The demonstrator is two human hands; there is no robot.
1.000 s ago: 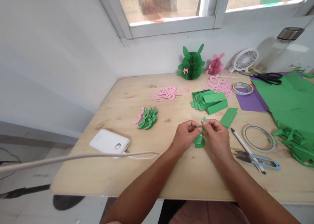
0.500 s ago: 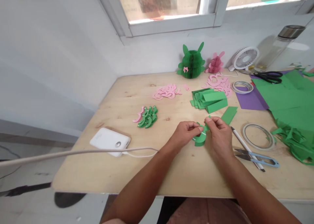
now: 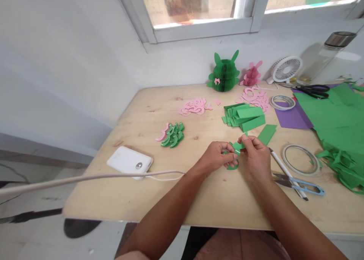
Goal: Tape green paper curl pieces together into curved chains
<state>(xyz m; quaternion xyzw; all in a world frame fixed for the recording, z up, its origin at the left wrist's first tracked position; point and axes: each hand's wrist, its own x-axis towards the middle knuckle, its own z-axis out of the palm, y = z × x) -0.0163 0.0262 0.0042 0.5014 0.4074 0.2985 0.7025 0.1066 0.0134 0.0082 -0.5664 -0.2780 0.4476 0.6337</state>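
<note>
My left hand (image 3: 216,156) is closed in a pinch on a green paper piece (image 3: 236,146) that bears a white strip. Facing it, my right hand (image 3: 254,155) pinches the same green paper area between thumb and fingers; whether it is one piece or two I cannot tell. Under my left fingertips another bit of curved green paper (image 3: 233,166) shows, partly hidden. Just beyond my right hand lies a flat green paper strip (image 3: 267,134), and behind that a stack of folded green strips (image 3: 246,115).
Left of my hands are a pile of green curved cutouts (image 3: 173,134) and a white power bank (image 3: 129,162) with a cable. Thread snips (image 3: 308,187), a white pen (image 3: 284,169) and a tape roll (image 3: 301,160) lie at right. Paper figures (image 3: 224,76) stand behind.
My left fingers have shifted on the green paper, and the piece between my hands now sits higher and more tilted. The whole view has moved slightly.
</note>
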